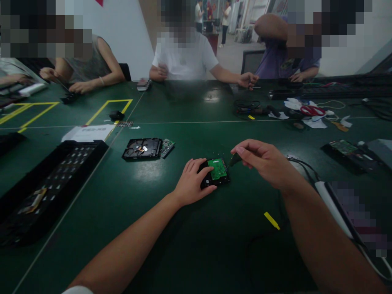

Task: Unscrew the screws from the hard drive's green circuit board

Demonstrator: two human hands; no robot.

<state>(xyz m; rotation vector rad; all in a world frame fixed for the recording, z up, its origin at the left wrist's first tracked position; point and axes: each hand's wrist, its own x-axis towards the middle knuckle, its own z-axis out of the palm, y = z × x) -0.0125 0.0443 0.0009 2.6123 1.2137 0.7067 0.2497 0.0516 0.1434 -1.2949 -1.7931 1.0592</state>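
Observation:
A black hard drive [226,180] lies on the green table with its green circuit board [218,168] facing up. My left hand [190,181] grips its left side, thumb along the near edge and fingers over the far side. From the right, my right hand [259,161] pinches a small dark screwdriver [235,159] between thumb and fingers. Its thin shaft slants down to the right edge of the circuit board; whether the tip sits in a screw I cannot tell. A few tiny specks, perhaps screws, lie just beyond the drive.
Left of the drive lie another hard drive [142,148] and a loose circuit board [167,148]. A long black tray [94,148] stands at far left. At right are a yellow strip [272,221], cables [303,163] and a bare-board device [346,153]. Several people sit opposite.

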